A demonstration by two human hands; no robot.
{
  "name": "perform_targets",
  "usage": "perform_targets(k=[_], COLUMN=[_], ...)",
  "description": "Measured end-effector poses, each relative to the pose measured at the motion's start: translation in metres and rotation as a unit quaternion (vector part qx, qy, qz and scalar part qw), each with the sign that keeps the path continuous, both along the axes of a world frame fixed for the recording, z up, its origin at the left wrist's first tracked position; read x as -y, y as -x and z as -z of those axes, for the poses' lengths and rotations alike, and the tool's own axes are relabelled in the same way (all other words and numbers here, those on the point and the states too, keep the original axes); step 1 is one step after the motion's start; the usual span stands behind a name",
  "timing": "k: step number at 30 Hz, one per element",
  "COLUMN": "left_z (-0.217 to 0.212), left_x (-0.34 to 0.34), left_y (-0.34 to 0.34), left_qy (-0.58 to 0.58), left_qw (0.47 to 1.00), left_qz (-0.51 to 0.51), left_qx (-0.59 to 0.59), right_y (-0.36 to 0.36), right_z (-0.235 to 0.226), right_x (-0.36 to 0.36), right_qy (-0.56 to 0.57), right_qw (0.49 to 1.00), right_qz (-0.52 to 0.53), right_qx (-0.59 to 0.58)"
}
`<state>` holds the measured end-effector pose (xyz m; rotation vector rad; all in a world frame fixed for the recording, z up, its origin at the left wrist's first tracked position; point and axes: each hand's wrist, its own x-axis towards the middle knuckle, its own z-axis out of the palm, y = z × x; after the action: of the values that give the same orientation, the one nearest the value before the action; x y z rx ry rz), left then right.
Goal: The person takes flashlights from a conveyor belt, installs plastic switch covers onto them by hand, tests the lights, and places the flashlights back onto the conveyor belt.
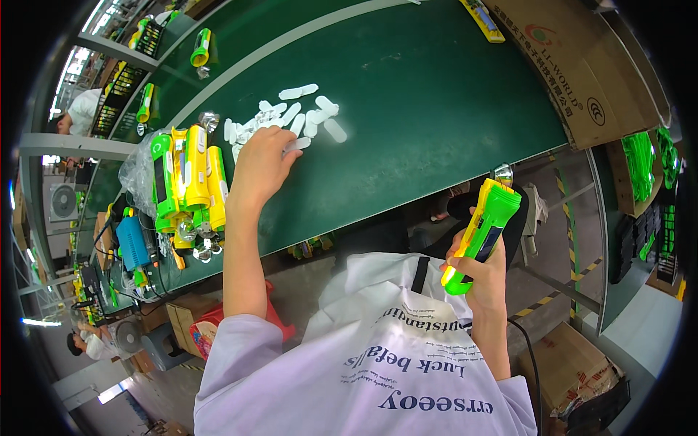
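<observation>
My left hand reaches over a loose pile of small white oblong plastic pieces on the green worktable. Its thumb and fingers are pinched on one white oblong piece at the near edge of the pile. My right hand is wrapped round a green and yellow flashlight, held upright off the table's front edge. A shiny reflector shows at the flashlight's top end, and a dark panel on its side.
Several green and yellow flashlight bodies are heaped left of my left arm, by a clear plastic bag. A blue power unit with cables stands beyond them. A large cardboard box sits at the far right; a yellow casing lies at the far edge.
</observation>
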<state>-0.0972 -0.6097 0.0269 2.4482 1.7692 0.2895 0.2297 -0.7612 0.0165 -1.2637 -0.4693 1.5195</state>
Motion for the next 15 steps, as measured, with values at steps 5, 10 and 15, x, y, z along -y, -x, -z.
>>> perform_targets(k=[5,10,15], left_z=[-0.003,0.009,-0.009], left_x=[-0.006,-0.013,0.007], left_y=[-0.015,-0.012,-0.034], left_qy=[0.000,0.009,-0.077], left_qw=[0.998,0.993,0.977], left_qz=[0.042,0.057,0.193], left_qx=[-0.042,-0.102,-0.054], right_y=[-0.004,-0.005,-0.006], right_z=[0.002,0.003,0.006], right_x=[0.005,0.007,0.008], right_qy=[0.014,0.012,0.016], right_qw=[1.000,1.000,1.000], right_qz=[-0.006,-0.007,0.002], right_qx=[0.017,0.010,0.004])
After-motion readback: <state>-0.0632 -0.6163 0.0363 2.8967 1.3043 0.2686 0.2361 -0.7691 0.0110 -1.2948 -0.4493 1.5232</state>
